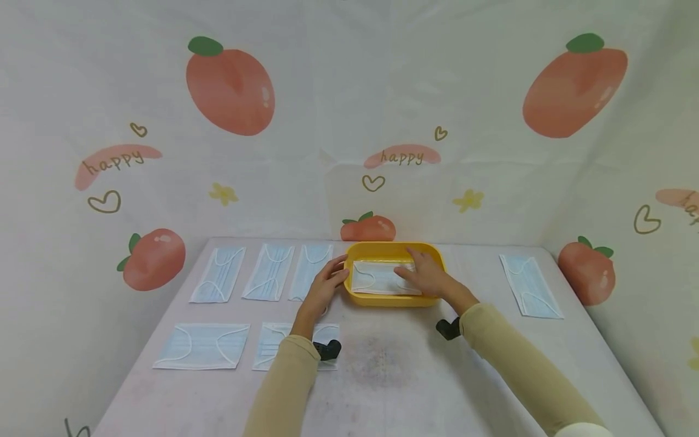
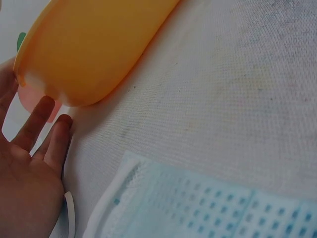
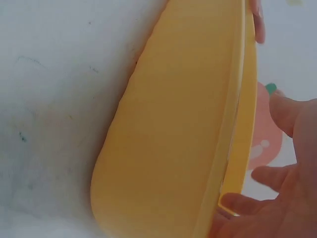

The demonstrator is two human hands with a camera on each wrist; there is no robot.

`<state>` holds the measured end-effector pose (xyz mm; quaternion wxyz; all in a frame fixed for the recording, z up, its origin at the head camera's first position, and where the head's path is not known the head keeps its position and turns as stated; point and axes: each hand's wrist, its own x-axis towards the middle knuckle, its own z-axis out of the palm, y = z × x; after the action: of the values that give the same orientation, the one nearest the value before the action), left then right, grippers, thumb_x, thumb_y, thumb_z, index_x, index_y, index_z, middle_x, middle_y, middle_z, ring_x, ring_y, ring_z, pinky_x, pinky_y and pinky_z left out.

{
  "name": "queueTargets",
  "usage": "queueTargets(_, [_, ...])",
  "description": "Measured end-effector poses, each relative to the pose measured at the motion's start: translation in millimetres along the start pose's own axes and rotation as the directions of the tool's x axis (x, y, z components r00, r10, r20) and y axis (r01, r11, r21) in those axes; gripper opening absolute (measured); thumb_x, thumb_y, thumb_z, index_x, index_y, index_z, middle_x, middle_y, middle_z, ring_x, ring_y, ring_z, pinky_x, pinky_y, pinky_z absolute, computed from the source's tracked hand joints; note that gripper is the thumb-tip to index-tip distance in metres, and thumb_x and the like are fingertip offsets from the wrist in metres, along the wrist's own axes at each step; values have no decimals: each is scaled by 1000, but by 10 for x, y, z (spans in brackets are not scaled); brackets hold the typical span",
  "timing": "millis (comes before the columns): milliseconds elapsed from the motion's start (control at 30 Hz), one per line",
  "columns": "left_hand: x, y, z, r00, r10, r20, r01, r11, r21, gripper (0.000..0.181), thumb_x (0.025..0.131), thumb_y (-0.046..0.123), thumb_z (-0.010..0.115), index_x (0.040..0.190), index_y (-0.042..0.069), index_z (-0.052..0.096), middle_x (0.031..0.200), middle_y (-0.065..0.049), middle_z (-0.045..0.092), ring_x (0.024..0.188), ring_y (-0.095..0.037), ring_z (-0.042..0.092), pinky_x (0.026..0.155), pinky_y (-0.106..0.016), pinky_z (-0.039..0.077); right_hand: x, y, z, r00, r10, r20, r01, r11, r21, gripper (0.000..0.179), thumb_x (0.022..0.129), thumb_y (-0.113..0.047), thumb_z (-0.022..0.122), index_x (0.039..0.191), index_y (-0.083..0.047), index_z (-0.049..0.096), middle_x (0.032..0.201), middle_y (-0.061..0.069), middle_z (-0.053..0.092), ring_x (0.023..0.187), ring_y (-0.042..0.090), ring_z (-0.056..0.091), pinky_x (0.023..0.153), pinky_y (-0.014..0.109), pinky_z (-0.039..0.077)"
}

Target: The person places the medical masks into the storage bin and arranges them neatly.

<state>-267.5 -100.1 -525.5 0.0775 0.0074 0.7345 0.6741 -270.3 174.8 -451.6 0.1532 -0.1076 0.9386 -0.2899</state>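
A yellow plastic basket [image 1: 393, 300] stands at the back middle of the table, with a light-blue face mask [image 1: 379, 276] lying flat inside it. My left hand [image 1: 321, 290] touches the basket's left end; in the left wrist view its fingertips rest against the yellow wall [image 2: 94, 54], fingers loosely extended. Over the basket's right side reaches my right hand [image 1: 428, 276], thumb and fingers spread above the mask. The right wrist view shows that hand [image 3: 282, 183] beside the rim with nothing gripped. Whether its fingertips touch the mask cannot be made out.
Several face masks lie left of the basket, among them one mask [image 1: 217, 276] at the back and one mask [image 1: 202, 347] nearer the front. Another mask [image 1: 532, 286] lies far right. A printed cloth [image 1: 306, 121] hangs behind the table [image 1: 393, 388].
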Motion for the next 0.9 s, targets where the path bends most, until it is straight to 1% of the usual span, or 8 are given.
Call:
queueTargets(100, [8,-11,0,1000,-4,-5,5,1000,1,48,102,27,61,150,24,51,155,-13,49,144,-33,47,120,-52,40,-35,-10,6,999,-42,-20,41,996,-73,87,102,-57,51,162,-5,17,164,34,20,147,51,35,120,65,30])
queueTargets(200, [18,-13,-1,1000,-14,-4,14,1000,0,48,102,27,61,149,25,51,155,-12,49,144,-33,47,120,-52,39,-80,-28,14,993,-94,-66,82,983,-166,86,101,-56,53,162,-5,20,165,31,17,149,53,30,119,67,30])
queueTargets(300, [24,-17,-7,1000,-19,-2,19,1000,7,48,103,28,61,150,26,51,155,-12,49,144,-32,47,120,-51,39,-116,-43,20,981,-153,-120,116,956,-269,85,100,-55,55,161,-4,23,166,30,18,150,56,22,121,69,24])
queueTargets(400, [30,-23,-12,1000,-15,-1,15,1000,11,48,103,29,61,149,26,51,155,-11,49,144,-31,47,121,-50,39,-128,-40,25,971,-174,-163,111,934,-339,85,100,-56,54,162,-7,24,166,29,18,151,59,14,121,74,14])
queueTargets(500, [30,-22,-11,1000,-9,-1,9,1000,11,47,102,29,61,149,27,52,154,-10,50,144,-30,47,121,-50,40,-140,-21,22,974,-149,-172,78,927,-366,86,99,-62,50,163,-13,21,168,26,13,152,59,7,119,78,7])
queueTargets(600, [29,-14,-4,1000,-13,-5,13,1000,13,47,103,29,60,149,27,52,154,-9,50,144,-30,48,120,-49,40,-162,12,0,978,-125,-165,55,926,-374,87,99,-64,48,164,-15,18,170,24,8,153,59,2,118,79,3])
queueTargets(700, [27,-8,5,1000,-19,-5,19,1000,11,47,103,29,60,149,28,52,155,-8,50,144,-30,47,121,-49,40,-198,58,-33,981,-108,-164,39,926,-376,87,99,-65,46,165,-15,16,171,24,4,153,59,0,118,79,0])
queueTargets(900, [24,-19,5,1000,-15,-14,16,1000,11,46,103,28,60,148,28,52,154,-9,50,143,-30,48,120,-49,41,-257,194,-62,980,-80,-181,11,936,-353,87,100,-65,43,165,-15,15,170,25,0,153,59,-4,118,78,-4])
